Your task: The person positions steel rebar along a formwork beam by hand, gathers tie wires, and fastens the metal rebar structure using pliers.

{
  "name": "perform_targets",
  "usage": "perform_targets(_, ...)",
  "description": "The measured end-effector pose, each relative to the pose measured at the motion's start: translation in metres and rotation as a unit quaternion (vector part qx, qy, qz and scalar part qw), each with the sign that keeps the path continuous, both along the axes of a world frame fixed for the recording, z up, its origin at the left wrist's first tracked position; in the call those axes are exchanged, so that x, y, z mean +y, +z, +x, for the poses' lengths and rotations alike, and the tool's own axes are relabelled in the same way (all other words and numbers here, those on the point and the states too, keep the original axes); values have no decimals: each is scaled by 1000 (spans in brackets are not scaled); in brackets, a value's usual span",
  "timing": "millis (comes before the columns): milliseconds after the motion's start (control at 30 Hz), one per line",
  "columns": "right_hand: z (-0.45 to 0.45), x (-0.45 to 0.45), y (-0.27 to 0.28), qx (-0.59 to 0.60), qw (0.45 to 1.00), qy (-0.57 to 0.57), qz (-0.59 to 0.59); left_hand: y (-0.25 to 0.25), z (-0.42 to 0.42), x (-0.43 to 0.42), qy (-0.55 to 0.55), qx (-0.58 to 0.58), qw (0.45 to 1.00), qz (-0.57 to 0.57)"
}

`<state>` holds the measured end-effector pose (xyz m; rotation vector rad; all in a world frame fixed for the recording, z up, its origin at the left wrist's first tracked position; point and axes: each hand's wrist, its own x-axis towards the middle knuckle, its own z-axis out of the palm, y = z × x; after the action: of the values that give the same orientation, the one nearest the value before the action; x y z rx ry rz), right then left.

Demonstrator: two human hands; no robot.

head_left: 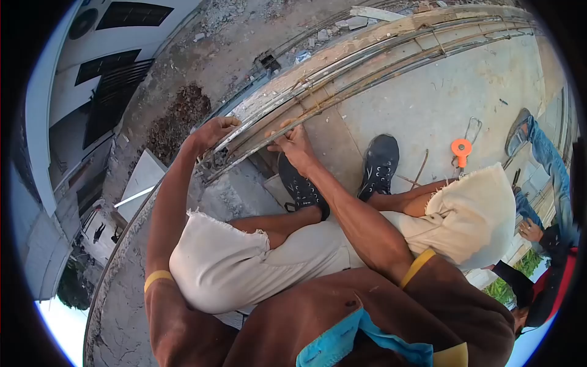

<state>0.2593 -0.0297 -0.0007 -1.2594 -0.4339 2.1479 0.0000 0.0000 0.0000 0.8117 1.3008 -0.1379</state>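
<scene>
A long cage of steel rebar (361, 88), tied with cross stirrups, runs from near my hands toward the upper right. My right hand (295, 147) has its fingers closed round the near bar of this cage. On the outer side of the same end is my left hand (213, 133). Its fingers are bent together beside the outer bars, and whatever they pinch is hidden. Below the bars my two dark shoes (382, 162) stand on the concrete.
An orange round-headed tool (461, 148) lies on the concrete slab (428, 104) right of my shoes. Another person (547, 238) is at the far right. Beyond the cage, the ledge drops to ground with rubble (183, 113). A thin bent rod (422, 168) lies near my right foot.
</scene>
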Motion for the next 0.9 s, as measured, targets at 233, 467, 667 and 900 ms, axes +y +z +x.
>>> perform_targets(233, 2, 3, -3, -12, 997, 34, -67, -8, -2, -2, -96, 11, 990, 103)
perform_targets(467, 1, 2, -4, -2, 999, 23, -47, 16, 8, 16, -10, -6, 999, -40)
perform_targets(667, 9, 6, 0, 29, 995, 44, -87, -5, 7, 11, -54, 27, 998, -34)
perform_targets(900, 4, 8, 10, 128, 981, -66, -128, -22, -1, 9, -121, 15, 992, 8)
